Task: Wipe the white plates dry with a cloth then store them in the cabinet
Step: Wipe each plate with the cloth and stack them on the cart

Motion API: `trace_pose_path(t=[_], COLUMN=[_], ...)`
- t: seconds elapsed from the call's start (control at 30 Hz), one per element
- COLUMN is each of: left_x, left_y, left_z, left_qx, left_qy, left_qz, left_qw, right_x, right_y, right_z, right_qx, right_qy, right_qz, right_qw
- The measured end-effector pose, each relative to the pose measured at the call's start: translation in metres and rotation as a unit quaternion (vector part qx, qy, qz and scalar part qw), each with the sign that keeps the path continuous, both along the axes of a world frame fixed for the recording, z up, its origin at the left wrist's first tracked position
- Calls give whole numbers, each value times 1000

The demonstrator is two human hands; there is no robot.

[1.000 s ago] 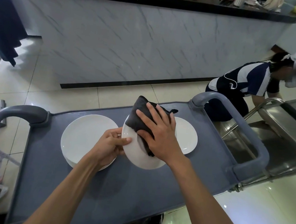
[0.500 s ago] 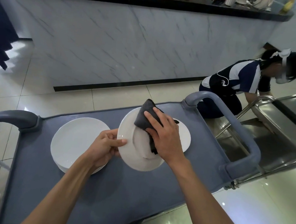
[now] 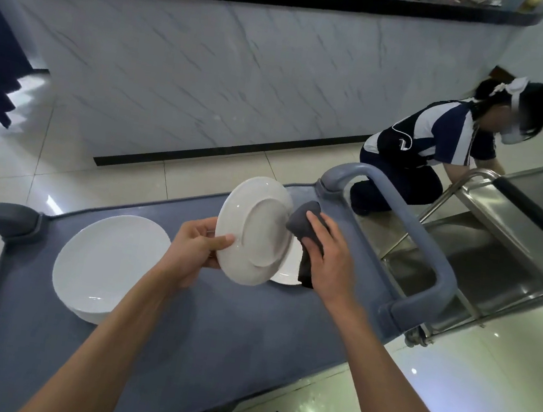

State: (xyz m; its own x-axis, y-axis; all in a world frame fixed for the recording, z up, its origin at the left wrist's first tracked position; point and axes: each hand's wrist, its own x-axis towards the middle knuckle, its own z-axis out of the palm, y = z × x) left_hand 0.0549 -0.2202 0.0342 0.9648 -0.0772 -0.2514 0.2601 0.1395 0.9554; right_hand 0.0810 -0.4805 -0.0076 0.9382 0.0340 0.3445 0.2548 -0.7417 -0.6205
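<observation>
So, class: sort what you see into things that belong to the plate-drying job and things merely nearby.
Job:
held plate
grey cloth
left hand
right hand
stacked plates
plate under cloth

Nearby:
grey cart
steel trolley
crouching person
marble counter

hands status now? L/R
Left hand: grips the white plate by its rim.
Right hand: holds the grey cloth.

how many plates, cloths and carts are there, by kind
plates: 3, one held, one on the left, one partly hidden behind the held one
cloths: 1
carts: 2, grey and steel
total: 6
</observation>
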Motion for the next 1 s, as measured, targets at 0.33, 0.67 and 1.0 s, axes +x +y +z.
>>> trace_pose_path(t=[0.33,0.67,1.0], left_x=[40,60,54], left_y=[-58,-122,-161], left_z=[-3,-23,-65], left_qx=[439,668,692], left_qy=[-131,-168,-131], left_qz=[4,-69,-88], left_qw=[889,722,705], right_x=[-2,-7,-12], right_y=[-45,-80,-116], right_z=[1,-13,-27], right_qx=[36,51,68], right_qy=[10,31,53], right_qz=[12,23,36], right_qw=[999,998,996])
